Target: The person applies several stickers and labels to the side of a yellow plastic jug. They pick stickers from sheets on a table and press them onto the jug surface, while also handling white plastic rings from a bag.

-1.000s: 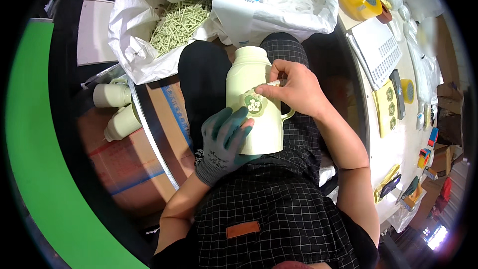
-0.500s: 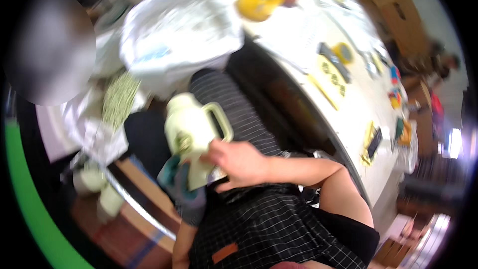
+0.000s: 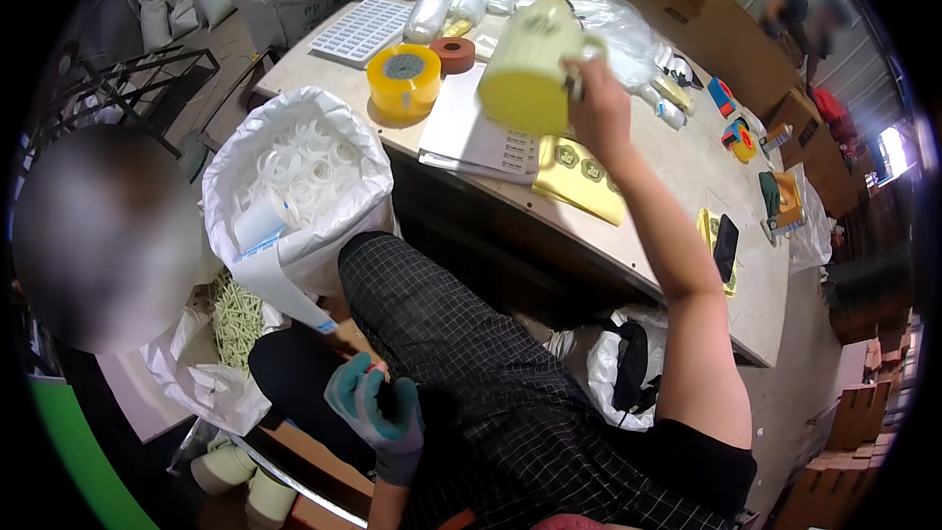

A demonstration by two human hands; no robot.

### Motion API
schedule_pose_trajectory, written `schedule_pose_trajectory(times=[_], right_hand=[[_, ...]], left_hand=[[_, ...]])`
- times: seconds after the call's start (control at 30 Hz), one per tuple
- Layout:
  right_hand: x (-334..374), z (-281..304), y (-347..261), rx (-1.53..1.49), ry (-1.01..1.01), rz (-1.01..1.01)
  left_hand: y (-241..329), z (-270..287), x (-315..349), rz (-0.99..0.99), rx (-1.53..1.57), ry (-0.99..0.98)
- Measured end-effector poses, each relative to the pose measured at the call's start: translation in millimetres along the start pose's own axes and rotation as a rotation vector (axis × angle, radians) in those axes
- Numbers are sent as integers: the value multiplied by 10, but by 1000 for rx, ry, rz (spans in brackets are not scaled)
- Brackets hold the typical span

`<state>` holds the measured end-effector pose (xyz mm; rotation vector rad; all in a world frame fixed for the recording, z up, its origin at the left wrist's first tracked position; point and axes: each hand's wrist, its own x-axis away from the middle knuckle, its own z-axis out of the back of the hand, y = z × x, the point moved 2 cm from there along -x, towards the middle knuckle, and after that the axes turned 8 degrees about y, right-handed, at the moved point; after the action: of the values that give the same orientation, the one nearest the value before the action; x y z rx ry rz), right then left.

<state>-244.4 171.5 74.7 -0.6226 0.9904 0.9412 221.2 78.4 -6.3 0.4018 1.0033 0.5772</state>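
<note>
My bare right hand (image 3: 599, 113) is raised over the table, closed on the handle side of a pale yellow-green jug (image 3: 530, 64). The jug is tilted, its wide round base toward me, above white paper sheets (image 3: 471, 128) and yellow printed sheets (image 3: 581, 182). Low by my knee, my left hand (image 3: 378, 407), in a grey and teal glove, has its fingers curled. A small reddish bit shows at its fingertips; what it holds, if anything, I cannot make out.
A white-lined bin (image 3: 378, 172) of translucent rings stands left of the table (image 3: 589, 226). Yellow tape (image 3: 404, 79), a brown roll (image 3: 454, 54) and a phone (image 3: 726, 245) lie on top. Below left are a bag of pale green strips (image 3: 235, 319) and pale containers (image 3: 224, 469).
The jug has gone from my lap up and over the table in my right hand. My left hand has let go of it and stays low. My view has turned toward the table.
</note>
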Motion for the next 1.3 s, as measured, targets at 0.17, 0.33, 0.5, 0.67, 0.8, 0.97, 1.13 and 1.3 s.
schedule_pose_trajectory(times=[0.17, 0.33, 0.5, 0.67, 0.8, 0.97, 1.13, 1.3], right_hand=[[-251, -470, 752, 216, -139, -249], [933, -1087, 153, -2, -516, -263], [1405, -552, 199, 365, -592, -89], [1484, -659, -1035, -106, -477, 245], [1651, -306, -2225, -506, -693, 304], [1894, -331, -2466, -578, -829, 74], [1864, -437, -2581, -596, -869, 78], [1718, -355, -2713, -568, -860, 103]], left_hand=[[-43, -148, -54, -20, 30, -28], [-420, 330, 61, 206, -103, 94], [-1143, 867, 148, 211, -379, 151], [-2405, 1580, 1415, 686, -740, 411], [-2930, 2163, 1953, 826, -991, 255], [-3824, 2816, 2311, 1413, -1411, 623], [-4347, 3153, 3403, 1991, -703, 1270], [-4115, 3003, 3689, 1611, -194, 1496]])
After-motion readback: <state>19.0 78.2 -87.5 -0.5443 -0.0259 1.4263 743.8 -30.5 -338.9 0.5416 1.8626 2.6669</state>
